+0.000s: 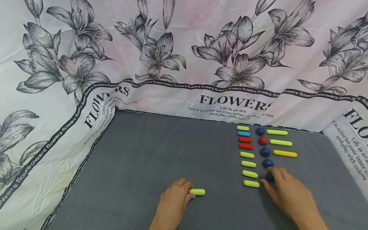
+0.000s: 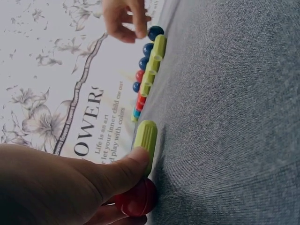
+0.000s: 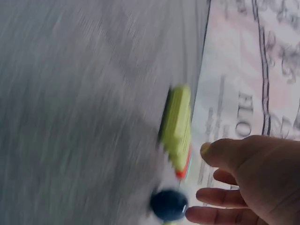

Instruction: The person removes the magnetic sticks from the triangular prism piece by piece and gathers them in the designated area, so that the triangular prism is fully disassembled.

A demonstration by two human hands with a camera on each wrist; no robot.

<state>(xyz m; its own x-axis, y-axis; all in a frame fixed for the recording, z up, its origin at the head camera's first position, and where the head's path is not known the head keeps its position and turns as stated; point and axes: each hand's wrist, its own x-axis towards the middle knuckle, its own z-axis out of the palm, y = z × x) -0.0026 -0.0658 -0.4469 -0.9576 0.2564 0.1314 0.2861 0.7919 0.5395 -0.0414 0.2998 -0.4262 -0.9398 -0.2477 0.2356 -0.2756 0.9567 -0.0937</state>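
My left hand [image 1: 172, 201] holds a short light green ridged stick [image 1: 198, 192] low over the grey cloth, the thumb lying along it in the left wrist view. A red ball [image 2: 136, 199] shows there too, held among the same hand's fingers; the head view hides it. At the right, my right hand [image 1: 293, 193] reaches over the nearest dark blue ball [image 1: 269, 177] in a column of balls. Its fingers are spread in the right wrist view, beside that ball [image 3: 168, 205]; whether a fingertip touches it I cannot tell.
Left of the balls runs a column of short sticks, mostly light green [image 1: 249, 174], with red [image 1: 245, 146] and blue [image 1: 243, 134] ones. Longer light green sticks [image 1: 280, 142] and a yellow one [image 1: 284, 153] lie right of the balls. A flower-printed cloth [image 1: 178, 95] rises behind.
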